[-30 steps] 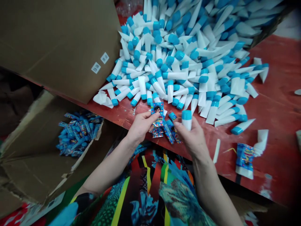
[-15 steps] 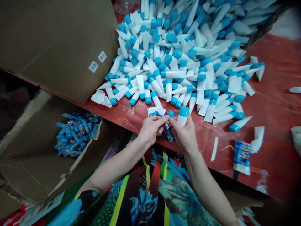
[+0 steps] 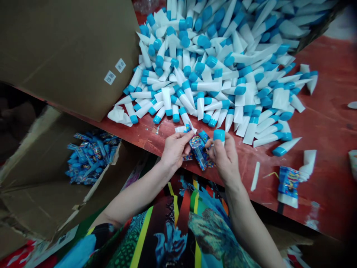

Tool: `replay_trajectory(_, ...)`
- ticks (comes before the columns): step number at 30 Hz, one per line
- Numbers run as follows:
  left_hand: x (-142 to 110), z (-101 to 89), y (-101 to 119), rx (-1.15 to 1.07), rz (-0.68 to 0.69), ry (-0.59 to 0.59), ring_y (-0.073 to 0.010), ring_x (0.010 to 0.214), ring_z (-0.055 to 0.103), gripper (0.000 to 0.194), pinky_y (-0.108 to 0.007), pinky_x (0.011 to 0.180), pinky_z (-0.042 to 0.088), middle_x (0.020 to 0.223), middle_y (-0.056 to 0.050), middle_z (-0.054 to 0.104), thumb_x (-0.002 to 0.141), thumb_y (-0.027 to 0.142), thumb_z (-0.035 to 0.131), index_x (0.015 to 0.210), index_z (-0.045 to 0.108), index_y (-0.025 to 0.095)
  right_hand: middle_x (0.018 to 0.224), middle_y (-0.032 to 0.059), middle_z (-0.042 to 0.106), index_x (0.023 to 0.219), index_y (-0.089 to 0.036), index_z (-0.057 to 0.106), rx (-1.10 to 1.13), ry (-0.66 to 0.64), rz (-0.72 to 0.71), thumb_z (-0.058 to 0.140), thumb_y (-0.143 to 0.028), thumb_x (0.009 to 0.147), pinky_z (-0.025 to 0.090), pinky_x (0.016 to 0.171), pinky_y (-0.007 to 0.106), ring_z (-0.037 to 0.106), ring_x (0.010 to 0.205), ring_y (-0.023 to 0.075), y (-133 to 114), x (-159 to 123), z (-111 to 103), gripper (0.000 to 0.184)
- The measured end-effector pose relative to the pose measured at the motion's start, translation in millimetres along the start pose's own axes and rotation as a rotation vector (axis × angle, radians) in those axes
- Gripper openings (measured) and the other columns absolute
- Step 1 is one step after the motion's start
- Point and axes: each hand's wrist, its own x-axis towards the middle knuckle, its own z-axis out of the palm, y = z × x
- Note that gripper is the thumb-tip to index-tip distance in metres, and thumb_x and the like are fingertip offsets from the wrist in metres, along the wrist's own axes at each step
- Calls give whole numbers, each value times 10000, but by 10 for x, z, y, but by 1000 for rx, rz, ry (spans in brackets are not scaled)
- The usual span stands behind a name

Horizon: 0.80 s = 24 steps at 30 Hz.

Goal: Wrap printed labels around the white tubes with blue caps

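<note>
My left hand (image 3: 173, 149) is closed, with thumb and forefinger pinching the top edge of a blue printed sleeve (image 3: 198, 152) with a colourful design. The sleeve hangs down at the table's front edge. In my right hand (image 3: 228, 160) is a white tube with a blue cap (image 3: 219, 134), cap pointing up; the fingers hide most of its body. More blue printed sleeves (image 3: 205, 136) lie behind and between the hands, partly covered. A large pile of white tubes with blue caps (image 3: 206, 86) spreads just beyond both hands.
A big cardboard box (image 3: 69, 48) stands on the red table (image 3: 329, 123) at left. Below it, an open carton (image 3: 33, 186) holds several blue-sleeved tubes (image 3: 92, 158). To the right lie a blue printed packet (image 3: 289, 186) and a white strip (image 3: 255, 176).
My hands have moved apart. The right hand has turned the tube more upright, and the left hand has drawn the printed sleeve slightly left, showing more of it.
</note>
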Motion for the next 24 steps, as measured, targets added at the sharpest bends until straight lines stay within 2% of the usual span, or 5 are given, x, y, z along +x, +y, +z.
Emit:
replay_trajectory(2,23,7,-3,-4,13,23,-39,414,395,414,-214,470,191,554,54,555,930,343,949,734,623,180,911,14,774,1490,-288,585,49,-61,1,603,-716,1071,506,602,389,566,585,220,19,-102,-33,599)
replay_trajectory(4,32,18,-7,-17,22,30,-37,408,394,400,-216,464,181,557,55,558,935,329,937,737,625,178,964,42,811,1524,-295,647,-34,-80,-22,630,-679,1075,611,738,444,703,732,283,18,-214,-31,591)
replay_trajectory(8,9,40,-11,-24,29,29,-42,397,374,403,-216,461,180,493,68,499,995,305,871,715,609,181,1466,117,834,1591,-333,721,-324,-69,-81,604,-608,1109,675,1034,564,833,1202,411,-12,-329,-3,567)
replay_trajectory(12,-34,45,-2,-22,47,15,-40,398,383,402,-215,465,197,502,65,505,1023,278,841,709,610,178,1613,121,775,1704,-332,672,-536,-114,-41,576,-639,1102,699,1026,646,827,1286,496,-39,-299,-23,683)
replay_trajectory(24,-14,-3,-29,-32,41,-12,-46,407,375,451,-216,471,196,488,72,482,996,389,905,728,598,194,1686,67,725,1683,-367,701,-509,-101,-127,569,-561,1125,672,1184,652,727,1519,453,-7,-248,16,605)
